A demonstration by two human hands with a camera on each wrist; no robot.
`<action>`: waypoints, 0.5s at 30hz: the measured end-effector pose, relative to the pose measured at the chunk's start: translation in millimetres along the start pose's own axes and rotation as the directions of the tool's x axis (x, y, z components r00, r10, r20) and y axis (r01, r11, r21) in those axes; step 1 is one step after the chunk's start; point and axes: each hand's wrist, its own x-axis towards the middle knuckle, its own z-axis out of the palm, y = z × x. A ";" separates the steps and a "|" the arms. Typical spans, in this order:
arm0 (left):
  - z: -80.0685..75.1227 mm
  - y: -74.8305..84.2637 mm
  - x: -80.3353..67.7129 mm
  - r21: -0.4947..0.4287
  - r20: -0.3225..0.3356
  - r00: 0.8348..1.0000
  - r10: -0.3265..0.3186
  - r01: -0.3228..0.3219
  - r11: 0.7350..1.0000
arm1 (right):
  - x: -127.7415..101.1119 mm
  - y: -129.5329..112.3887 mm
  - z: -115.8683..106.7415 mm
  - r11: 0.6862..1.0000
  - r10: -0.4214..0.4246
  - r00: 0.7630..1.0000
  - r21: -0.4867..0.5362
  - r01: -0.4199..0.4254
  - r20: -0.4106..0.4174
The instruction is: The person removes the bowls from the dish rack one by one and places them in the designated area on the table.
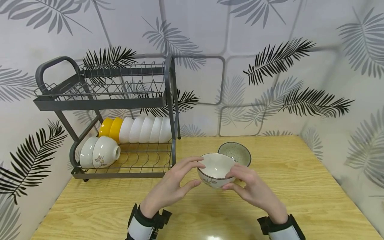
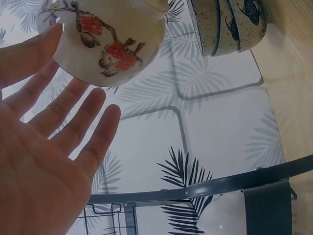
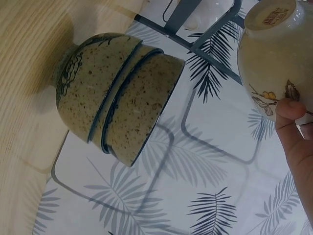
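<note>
Above table (image 1: 300, 186), R hand (image 1: 255, 190) pinches white bowl (image 1: 216, 170); L hand (image 1: 169, 188) splayed alongside.

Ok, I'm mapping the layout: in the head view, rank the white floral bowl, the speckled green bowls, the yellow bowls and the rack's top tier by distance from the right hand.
1. White floral bowl: in the right hand itself.
2. Speckled green bowls: just behind, on the table.
3. Yellow bowls: far left, on the rack's lower tier.
4. Top tier: above them, farthest.

The white bowl (image 1: 216, 170) has a dark rim and red-and-brown flower sprigs. The stacked bowls (image 1: 235, 153) are speckled grey-green with dark blue fish. The rack (image 1: 102, 100) is dark grey, with two yellow bowls (image 1: 111, 128) among white ones; the table (image 1: 300, 186) is pale wood.
</note>
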 end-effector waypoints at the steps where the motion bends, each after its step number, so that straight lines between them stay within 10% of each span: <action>1: -0.1 0.0 -0.2 -0.001 0.000 1.000 -0.005 0.005 1.000 | -0.3 0.3 -0.7 1.000 0.005 1.000 -0.005 -0.005 -0.001; 15: -2.2 -0.2 -0.3 -0.034 0.007 1.000 -0.005 0.005 0.999 | -1.8 5.7 -7.1 0.991 0.033 0.996 -0.123 -0.042 -0.079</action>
